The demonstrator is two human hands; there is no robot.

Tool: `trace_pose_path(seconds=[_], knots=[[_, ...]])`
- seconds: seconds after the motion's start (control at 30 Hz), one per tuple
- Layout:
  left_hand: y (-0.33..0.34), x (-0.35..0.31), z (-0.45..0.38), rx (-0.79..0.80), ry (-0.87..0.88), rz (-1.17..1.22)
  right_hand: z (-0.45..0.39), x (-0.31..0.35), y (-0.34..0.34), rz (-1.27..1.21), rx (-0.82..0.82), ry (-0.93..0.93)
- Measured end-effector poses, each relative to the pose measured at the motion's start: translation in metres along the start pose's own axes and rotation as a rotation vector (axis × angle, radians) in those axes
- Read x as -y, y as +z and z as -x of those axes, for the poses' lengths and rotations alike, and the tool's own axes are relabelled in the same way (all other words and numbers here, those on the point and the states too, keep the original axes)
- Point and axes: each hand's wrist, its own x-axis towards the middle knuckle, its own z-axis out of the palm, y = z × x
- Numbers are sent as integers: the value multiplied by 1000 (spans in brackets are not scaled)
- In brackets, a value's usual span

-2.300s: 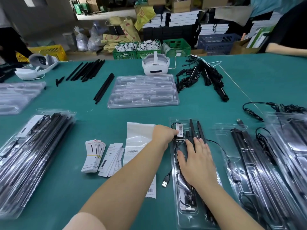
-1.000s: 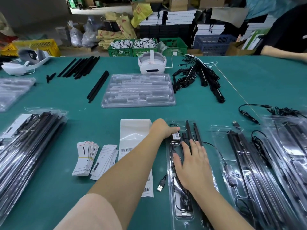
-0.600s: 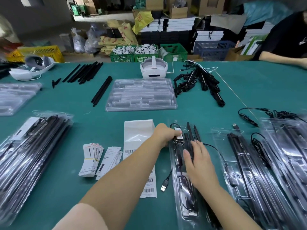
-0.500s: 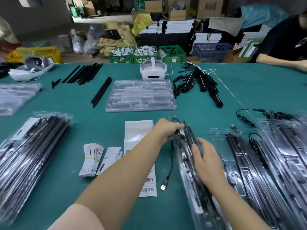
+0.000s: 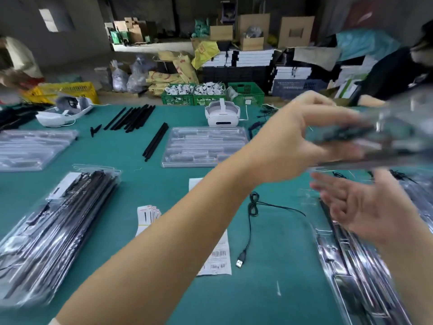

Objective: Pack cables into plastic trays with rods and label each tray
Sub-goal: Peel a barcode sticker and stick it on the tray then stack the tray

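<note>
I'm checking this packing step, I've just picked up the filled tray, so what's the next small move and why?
Probably carry the filled tray rightward and lay it on the packed trays there. The left hand grips it in the air, the right hand is open beneath it, and a loose USB cable lies on the table.

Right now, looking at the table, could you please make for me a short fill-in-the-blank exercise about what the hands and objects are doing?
1. The left hand grips the packed tray, which is lifted ____ the green table.
2. The right hand is below that tray with its fingers ____.
3. A loose black cable lies on the table, ending in a ____ plug.
4. The white headset sits just behind the stack of ____ trays.

Missing words: above; open; USB; empty
</note>
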Motion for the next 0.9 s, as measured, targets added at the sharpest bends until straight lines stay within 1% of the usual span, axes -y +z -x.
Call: trace_pose_path(seconds=[0.03, 0.07, 0.1, 0.13, 0.17, 0.2, 0.23, 0.3, 0.33, 0.37, 0.4, 0.47, 0.6, 0.73, 0.77, 0.83, 0.9], knots=[[2, 0, 9, 54, 60, -117, 4, 2, 2, -104, 118, -9], [5, 3, 19, 100, 113, -244, 8, 1, 3, -180, 165, -27], [7, 8, 31, 130, 139, -360, 10, -1, 7, -185, 180, -32], [8, 15, 43, 146, 113, -424, 9, -3, 6, -181, 187, -26], [8, 25, 56, 165, 27, -424, 8, -6, 2, -143, 102, -54], [6, 34, 69, 177, -108, -321, 6, -10, 3, -63, -26, -109], [3, 43, 79, 159, -266, -132, 3, -14, 3, -5, -108, -164], [0, 59, 93, 34, -566, 288, 0, -24, 10, 68, -146, -226], [-1, 66, 96, -48, -715, 426, -3, -31, 14, 83, -143, -236], [-1, 74, 100, -95, -825, 497, -6, -38, 20, 105, -134, -245], [-3, 79, 102, -118, -886, 502, -8, -46, 27, 139, -121, -248], [-7, 88, 105, -165, -970, 385, -13, -61, 41, 180, -112, -253], [-21, 99, 114, -301, -1036, 208, -22, -95, 61, 156, -131, -249], [-31, 106, 124, -453, -905, -170, -34, -128, 89, 91, -107, -293], [-34, 106, 128, -472, -877, -219, -37, -134, 97, 78, -99, -301], [-41, 109, 137, -448, -825, -295, -43, -144, 109, 90, -83, -292], [-54, 113, 149, -424, -798, -377, -48, -151, 117, 161, -43, -237]])
